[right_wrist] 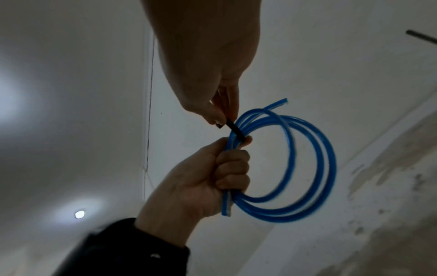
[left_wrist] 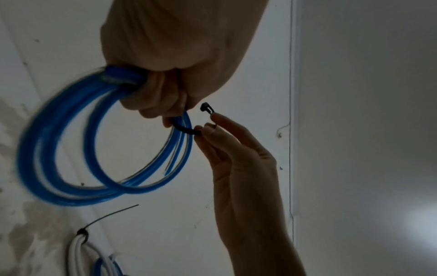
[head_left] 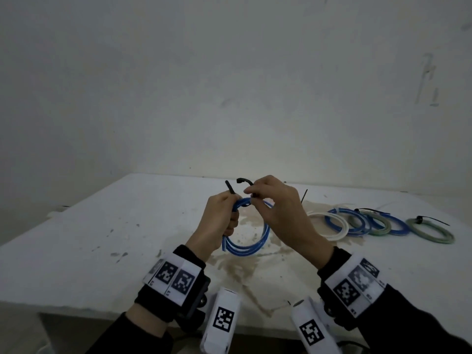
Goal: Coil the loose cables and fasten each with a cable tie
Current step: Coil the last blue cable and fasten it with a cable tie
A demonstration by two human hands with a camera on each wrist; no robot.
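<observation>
A coiled blue cable [head_left: 251,241] hangs above the white table [head_left: 102,238], gripped at its left side by my left hand [head_left: 219,221], whose fingers curl round the strands. A black cable tie [head_left: 242,180] wraps under the coil at the top. My right hand [head_left: 270,208] pinches the tie near its head end between thumb and fingertips. The tie's tail sticks up beside my left thumb. In the left wrist view the tie [left_wrist: 187,128] loops round the blue cable [left_wrist: 71,149]. The right wrist view shows the tie [right_wrist: 235,129] crossing the coil [right_wrist: 307,168] just above my left fist.
To the right on the table lie several tied coils: white [head_left: 329,226], blue [head_left: 344,221], grey-green [head_left: 431,231], with black tie tails sticking out. The tabletop is stained in the middle [head_left: 245,267]. A bare wall [head_left: 229,85] stands behind.
</observation>
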